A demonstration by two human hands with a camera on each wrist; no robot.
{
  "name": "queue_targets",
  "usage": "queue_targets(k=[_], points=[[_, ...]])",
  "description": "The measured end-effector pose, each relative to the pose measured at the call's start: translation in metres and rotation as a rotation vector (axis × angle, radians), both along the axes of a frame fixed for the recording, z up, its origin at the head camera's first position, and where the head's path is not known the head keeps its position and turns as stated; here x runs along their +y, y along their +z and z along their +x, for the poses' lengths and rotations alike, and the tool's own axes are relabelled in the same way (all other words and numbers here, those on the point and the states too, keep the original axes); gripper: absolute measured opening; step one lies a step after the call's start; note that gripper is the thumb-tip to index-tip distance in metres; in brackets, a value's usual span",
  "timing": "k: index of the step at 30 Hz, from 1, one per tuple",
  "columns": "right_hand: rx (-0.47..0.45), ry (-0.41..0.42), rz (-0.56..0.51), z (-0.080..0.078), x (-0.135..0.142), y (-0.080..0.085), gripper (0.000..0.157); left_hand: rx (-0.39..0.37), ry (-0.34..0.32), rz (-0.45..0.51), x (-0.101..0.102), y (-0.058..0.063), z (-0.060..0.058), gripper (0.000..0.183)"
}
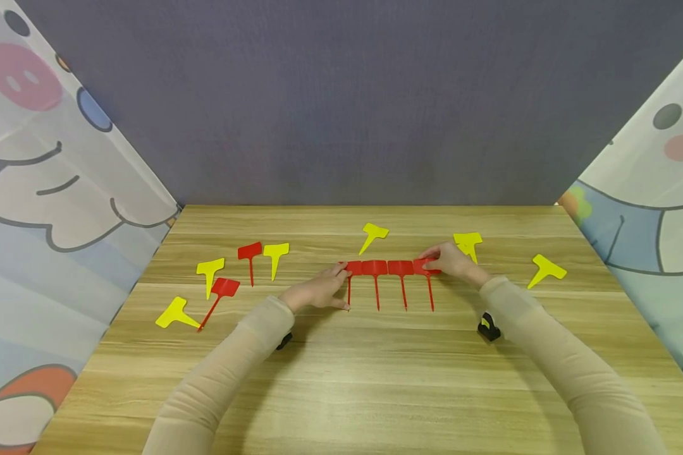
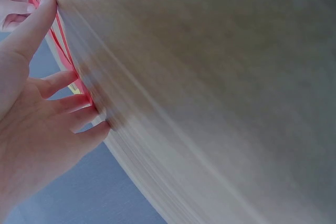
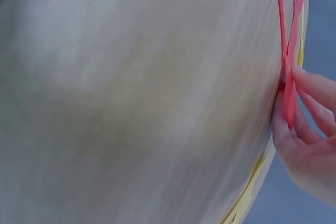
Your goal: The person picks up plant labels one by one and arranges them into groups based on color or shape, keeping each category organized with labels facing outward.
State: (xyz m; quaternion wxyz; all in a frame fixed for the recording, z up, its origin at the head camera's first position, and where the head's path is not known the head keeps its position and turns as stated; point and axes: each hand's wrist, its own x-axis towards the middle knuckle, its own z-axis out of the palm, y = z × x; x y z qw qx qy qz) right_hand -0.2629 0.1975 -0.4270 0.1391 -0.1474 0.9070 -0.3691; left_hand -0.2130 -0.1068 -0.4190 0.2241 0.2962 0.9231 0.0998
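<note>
Several red T-shaped plant labels stand side by side in a row at mid-table, heads touching and stems pointing toward me. My left hand (image 1: 320, 289) rests at the left end, fingers spread, fingertips on the head of the leftmost red plant label (image 1: 355, 268) and the thumb near its stem tip. At the other end my right hand (image 1: 455, 261) pinches the head of the rightmost red plant label (image 3: 289, 103) between thumb and fingers. Between them lie two more red labels, a left one (image 1: 374, 268) and a right one (image 1: 401, 268), which neither hand touches.
Two loose red labels, one farther back (image 1: 250, 251) and one nearer (image 1: 226, 287), lie at the left among several yellow labels (image 1: 210, 268). Other yellow labels lie behind the row (image 1: 375, 231), behind my right hand (image 1: 468, 239) and far right (image 1: 548, 268). A grey panel (image 1: 370, 114) stands behind the wooden table (image 1: 387, 392).
</note>
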Motion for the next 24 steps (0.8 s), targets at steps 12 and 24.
queue_targets(k=[12,24], points=[[0.068,0.048,0.057,0.0008,-0.0008,-0.0012,0.026,0.010,-0.004,-0.001,0.0001,-0.0006,0.0003,0.080],[0.111,0.093,0.092,0.0025,-0.0044,0.0016,0.024,-0.003,0.005,-0.001,-0.0005,-0.0017,0.0005,0.081]])
